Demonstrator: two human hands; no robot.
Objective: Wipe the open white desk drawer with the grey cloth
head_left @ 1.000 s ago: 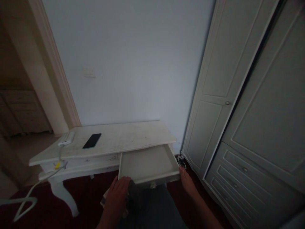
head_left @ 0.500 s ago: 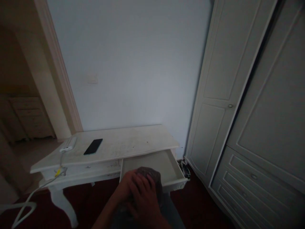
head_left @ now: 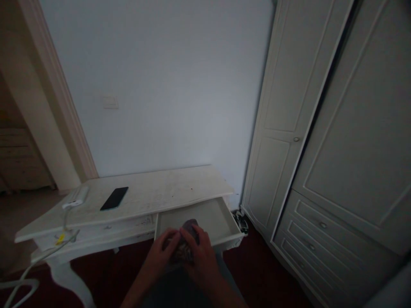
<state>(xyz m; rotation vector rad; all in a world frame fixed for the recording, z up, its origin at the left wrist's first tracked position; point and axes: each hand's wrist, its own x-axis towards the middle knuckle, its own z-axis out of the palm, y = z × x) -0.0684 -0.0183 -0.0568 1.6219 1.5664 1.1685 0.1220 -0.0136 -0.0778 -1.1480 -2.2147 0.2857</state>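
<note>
Cable (head_left: 19, 278) is seen trailing off the far left end of the white desk (head_left: 150, 194), well to the left of both hands. A white power bank (head_left: 76, 197) and a dark phone (head_left: 114, 199) lie on the desktop, up and to the left of the left hand (head_left: 162, 252). That hand is curled around the left side of a dark bundled cloth (head_left: 186, 241), which is held at the front edge of the open drawer (head_left: 208, 216). The cloth is pressed between the two hands, its top showing just above the fingers. The right hand (head_left: 201, 256) is closed over the cloth's right side, fingers bent across it. The drawer floor extends beyond and to the right of this hand. Farther right, a pale wardrobe (head_left: 337, 141) with lower drawers is seen, well apart from the hands.
</note>
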